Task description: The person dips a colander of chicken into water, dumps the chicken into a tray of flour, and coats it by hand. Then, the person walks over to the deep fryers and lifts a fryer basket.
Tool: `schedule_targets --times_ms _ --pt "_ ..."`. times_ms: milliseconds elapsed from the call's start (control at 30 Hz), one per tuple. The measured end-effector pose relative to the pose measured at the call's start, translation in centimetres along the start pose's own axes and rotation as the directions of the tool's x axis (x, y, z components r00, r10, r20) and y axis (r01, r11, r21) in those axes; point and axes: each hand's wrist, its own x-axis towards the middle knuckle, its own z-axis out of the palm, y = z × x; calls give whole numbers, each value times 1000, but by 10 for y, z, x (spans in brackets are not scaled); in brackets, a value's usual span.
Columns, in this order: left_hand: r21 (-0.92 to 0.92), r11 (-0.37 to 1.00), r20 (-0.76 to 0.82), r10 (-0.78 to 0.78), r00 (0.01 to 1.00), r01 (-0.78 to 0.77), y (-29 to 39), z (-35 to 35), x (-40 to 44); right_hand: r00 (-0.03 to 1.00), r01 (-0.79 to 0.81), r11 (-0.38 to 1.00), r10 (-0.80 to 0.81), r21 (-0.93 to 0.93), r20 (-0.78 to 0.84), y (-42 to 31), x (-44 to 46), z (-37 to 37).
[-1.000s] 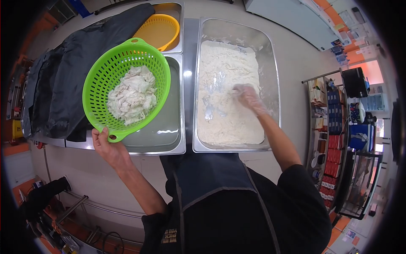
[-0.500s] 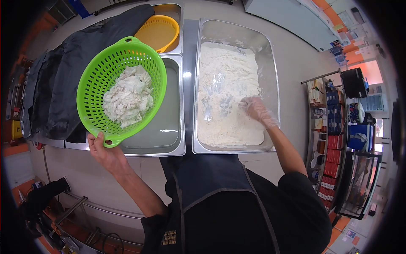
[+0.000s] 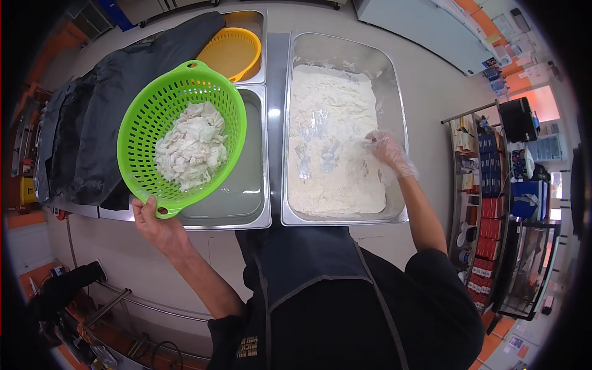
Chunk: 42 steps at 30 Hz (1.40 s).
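My left hand (image 3: 160,229) grips the handle edge of a green plastic colander (image 3: 140,123), holding it tilted above a steel pan of cloudy water (image 3: 233,198). Inside the colander lies a heap of pale, flour-coated pieces (image 3: 191,147); their kind is not clear. On the right, my right hand (image 3: 388,152) wears a clear plastic glove and hovers over a deep steel pan (image 3: 390,80) spread with white flour (image 3: 333,102). Its fingers are curled together, and whatever is in them is hidden. Bare metal shows through the flour in patches.
A yellow basket (image 3: 254,58) sits in another steel pan at the back. Dark sheeting (image 3: 105,123) covers the counter at left. A shelf rack with boxes (image 3: 490,172) stands to the right, and a white cabinet (image 3: 425,31) is at the far right.
My right hand has shifted slightly right and up over the flour. The colander in my left hand has moved a little right and down in view; the whole view has also shifted slightly.
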Motion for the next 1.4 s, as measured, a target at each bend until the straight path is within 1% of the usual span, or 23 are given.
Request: schedule_targets --times_ms 100,200,233,300,400,433,467,500,567,600,633,700,800,900,1000,1033,1100,1200,1233,1267,1300,1333,1400 --pt "14 1000 -5 -2 1000 2 1 1 0 986 -83 983 105 166 -130 2 23 -5" --pt "17 1000 12 -11 1000 10 2 1 0 912 38 998 -11 56 -410 23 73 18" --pt "12 1000 15 -17 1000 17 2 2 0 931 43 997 -64 -66 -359 58 103 53" --pt "7 1000 8 -9 1000 9 3 5 -1 954 88 949 -167 -302 -249 126 159 119" --pt "29 999 6 -13 1000 13 6 6 5 865 118 897 -303 -426 -399 84 128 145" --pt "36 999 -1 -32 999 32 7 5 5 850 117 878 -330 -463 -410 80 124 148" --pt "45 997 -13 -55 998 56 6 4 5 851 121 880 -330 -458 -408 76 121 144" --pt "81 996 -4 -23 1000 23 4 1 6 866 124 893 -311 -433 -392 74 118 140" --pt "81 996 5 -36 999 35 1 -5 7 942 117 960 -188 -255 -279 72 113 121" --pt "79 996 14 -41 999 39 0 -7 9 967 91 983 -126 -160 -221 71 112 107" --pt "81 996 17 -32 999 30 0 -8 10 973 76 991 -98 -112 -208 68 111 95" --pt "78 997 14 -19 1000 18 0 -7 9 974 55 997 -66 -57 -217 64 113 68" --pt "109 994 -2 5 1000 -5 -2 -9 10 949 49 994 -77 -98 -306 68 111 43" --pt "91 995 11 -35 999 34 2 -4 10 990 29 997 -38 -72 -134 65 95 28" --pt "73 996 42 -48 998 44 3 -6 9 999 35 999 -34 -40 39 44 89 26" --pt "72 997 -79 -24 997 30 7 15 5 995 39 999 -37 -16 89 39 84 25" --pt "69 997 -87 -14 996 20 7 16 5 981 29 999 -33 27 189 26 67 25" --pt "53 998 -76 -30 997 34 6 13 3 946 -254 965 233 68 223 -36 40 -12" --pt "47 998 -72 -34 997 38 6 11 3 953 -253 935 196 249 230 -42 38 -21" --pt "48 998 -66 -37 997 41 5 9 4 960 -243 873 155 422 232 -47 37 -27" --pt "51 998 -59 -41 997 44 3 6 4 967 -230 779 116 583 228 -54 35 -35" --pt "54 997 -50 -47 998 49 3 3 4 982 -176 757 89 629 167 -78 29 -53" --pt "73 996 -51 -41 998 45 6 8 1 998 -55 699 41 713 36 -153 20 -95"
